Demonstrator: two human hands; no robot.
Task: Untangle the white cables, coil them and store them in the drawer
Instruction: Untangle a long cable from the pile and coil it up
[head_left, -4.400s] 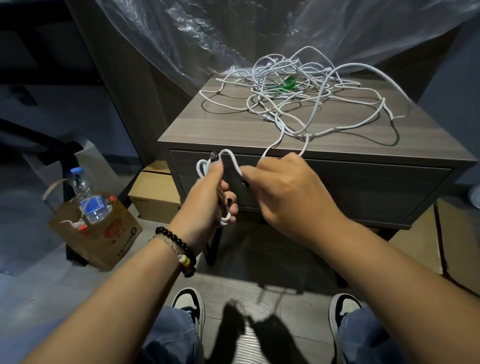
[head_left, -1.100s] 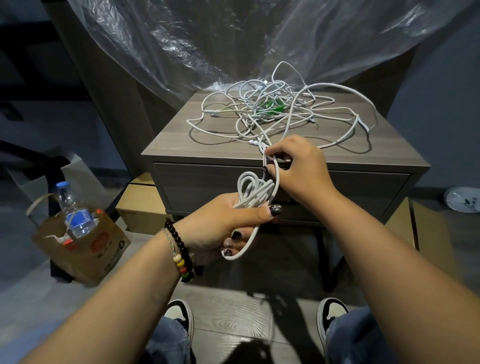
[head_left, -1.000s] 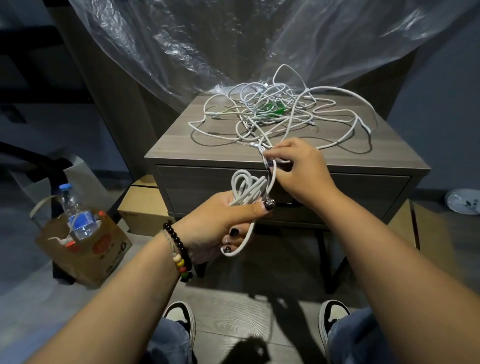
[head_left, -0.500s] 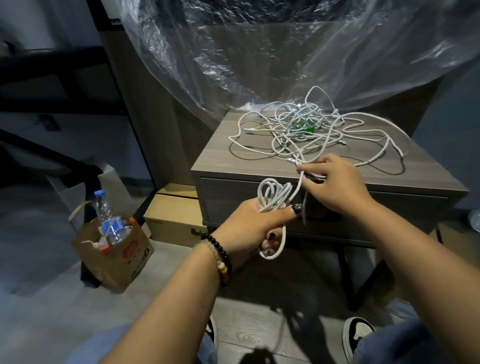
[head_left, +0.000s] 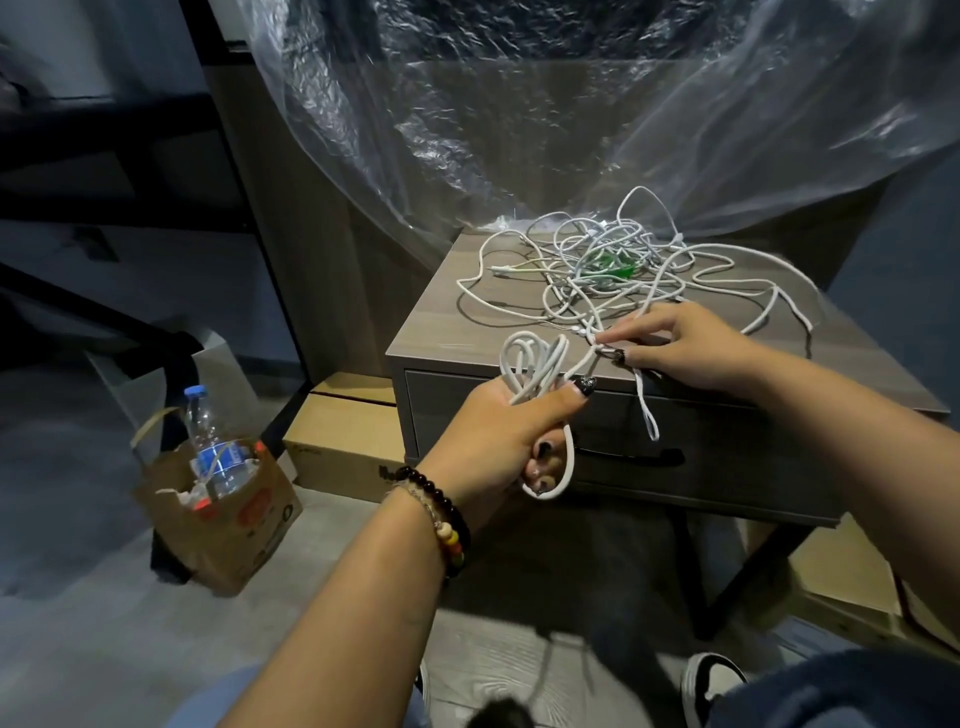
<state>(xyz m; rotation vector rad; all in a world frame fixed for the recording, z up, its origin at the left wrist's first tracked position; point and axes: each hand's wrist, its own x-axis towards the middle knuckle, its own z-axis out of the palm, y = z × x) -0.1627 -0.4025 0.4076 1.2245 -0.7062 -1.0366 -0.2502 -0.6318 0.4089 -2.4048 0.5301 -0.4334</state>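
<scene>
We hold a small coil (head_left: 535, 371) of white cable in our left hand (head_left: 506, 436), fingers curled round it; our right hand (head_left: 685, 351) pinches the strand that runs on from it at the nightstand's (head_left: 431, 332) front edge; most of the white cables (head_left: 613, 270) lie tangled on top, well behind; the drawer (head_left: 727, 457) looks closed, so we judge the task barely begun; plastic sheeting (head_left: 519, 104) crowds the back, while the front lies open for pulling slack.
</scene>
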